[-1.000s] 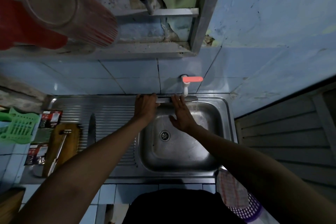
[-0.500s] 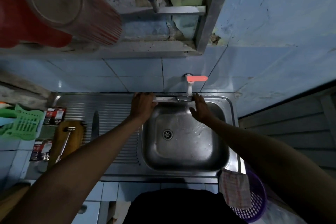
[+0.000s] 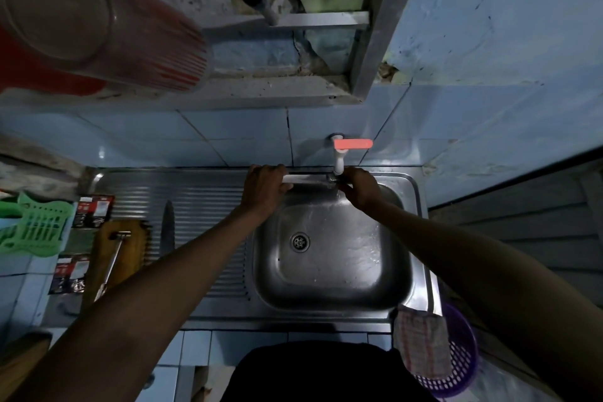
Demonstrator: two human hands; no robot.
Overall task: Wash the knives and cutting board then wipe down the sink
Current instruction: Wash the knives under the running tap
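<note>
The left hand [image 3: 265, 190] grips the pale handle of a knife [image 3: 305, 180] held level across the back rim of the sink [image 3: 329, 258], its blade under the tap [image 3: 339, 157]. The right hand [image 3: 359, 188] has its fingers curled at the blade's tip — whether they pinch it I cannot tell. Rub along the flat, away from the edge, keeping the handle firmly held. A second knife [image 3: 167, 228] lies on the drainboard, beside the wooden cutting board [image 3: 112, 251].

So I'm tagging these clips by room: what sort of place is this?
Most likely a small home kitchen: a steel sink with a ribbed drainboard, a wall tap on blue tiles, and a wooden cutting board beside a knife.
</note>
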